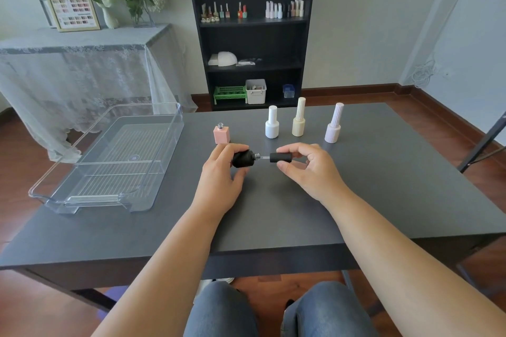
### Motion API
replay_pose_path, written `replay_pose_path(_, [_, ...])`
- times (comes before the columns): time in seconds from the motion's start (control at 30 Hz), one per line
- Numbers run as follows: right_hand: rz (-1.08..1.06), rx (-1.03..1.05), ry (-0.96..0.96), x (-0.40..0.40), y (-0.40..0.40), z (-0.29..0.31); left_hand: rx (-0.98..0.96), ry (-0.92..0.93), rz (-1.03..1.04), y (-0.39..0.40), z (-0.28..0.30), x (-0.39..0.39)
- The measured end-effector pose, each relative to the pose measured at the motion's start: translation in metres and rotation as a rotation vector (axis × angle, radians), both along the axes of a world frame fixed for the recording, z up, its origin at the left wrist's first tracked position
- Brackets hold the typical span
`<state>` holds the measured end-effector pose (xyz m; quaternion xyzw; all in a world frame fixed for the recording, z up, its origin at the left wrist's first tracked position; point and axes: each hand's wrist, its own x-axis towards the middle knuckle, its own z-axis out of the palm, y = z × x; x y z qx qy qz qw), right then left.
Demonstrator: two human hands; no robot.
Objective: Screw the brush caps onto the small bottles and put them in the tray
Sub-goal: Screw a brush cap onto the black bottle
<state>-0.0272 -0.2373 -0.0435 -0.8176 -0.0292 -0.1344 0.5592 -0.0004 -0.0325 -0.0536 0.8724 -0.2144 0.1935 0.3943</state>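
Left hand (223, 169) grips the black bottle (243, 158), tipped on its side with the neck at 3 o'clock. Right hand (306, 163) pinches the black brush cap (279, 157); its brush stem points at the neck, tip just at the opening, cap and threads still apart. Both are held just above the worktop (383, 186).

Risks from here, my read:
- Stem off-axis as you push in: bristles catch the rim and splay or bend.
- Cap goes on tilted: cross-thread, feels tight but isn't seated.
- Bottle is horizontal; if it holds liquid, it can run out the neck before the cap seals. Can't tell the fill level.

The pink bottle (221, 133) at 12 o'clock of your left hand is open, neck bare; no cap for it in view. Watch your left knuckles, it's close enough to knock over.

The white (272, 125), cream (298, 120) and lilac (333, 126) bottles at 1 o'clock are capped and upright. The clear tray (153, 194) at 9 o'clock holds nothing yet.
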Motion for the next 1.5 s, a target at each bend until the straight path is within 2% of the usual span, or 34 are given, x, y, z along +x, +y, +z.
replay_pose_path(0.17, [0.04,-0.108,-0.025,-0.001,0.003,0.0,0.088,-0.066,-0.123,-0.004,0.002,-0.002])
replay_pose_path(0.3, [-0.008,-0.178,-0.026,-0.001,0.004,-0.001,0.059,-0.078,-0.154,-0.004,0.003,-0.003])
replay_pose_path(0.4, [-0.068,-0.281,-0.001,0.0,0.005,-0.004,0.07,-0.076,-0.154,-0.003,0.004,-0.003])
replay_pose_path(0.57, [-0.091,-0.504,-0.108,0.005,0.007,-0.005,0.062,-0.122,-0.149,-0.003,0.006,-0.005])
replay_pose_path(0.77, [-0.077,-0.452,-0.131,0.002,0.007,-0.005,0.033,-0.106,-0.153,-0.004,0.007,-0.005])
replay_pose_path(0.9, [-0.033,-0.234,-0.097,-0.006,0.007,-0.005,0.01,-0.088,-0.161,-0.004,0.008,-0.006])
replay_pose_path(1.1, [-0.024,-0.194,-0.024,-0.01,0.008,0.003,-0.004,-0.111,-0.172,-0.004,0.01,-0.009])
replay_pose_path(1.17, [-0.033,-0.188,-0.059,-0.01,0.007,0.003,-0.018,-0.116,-0.178,-0.004,0.01,-0.009])
replay_pose_path(1.27, [-0.071,-0.318,-0.179,-0.008,0.007,0.0,-0.017,-0.104,-0.181,-0.005,0.011,-0.01])
replay_pose_path(1.4, [-0.044,-0.192,-0.181,-0.009,0.006,-0.002,-0.02,-0.091,-0.175,-0.004,0.011,-0.01])
replay_pose_path(1.5, [-0.049,-0.217,-0.223,-0.009,0.006,-0.004,-0.021,-0.092,-0.177,-0.004,0.011,-0.01])
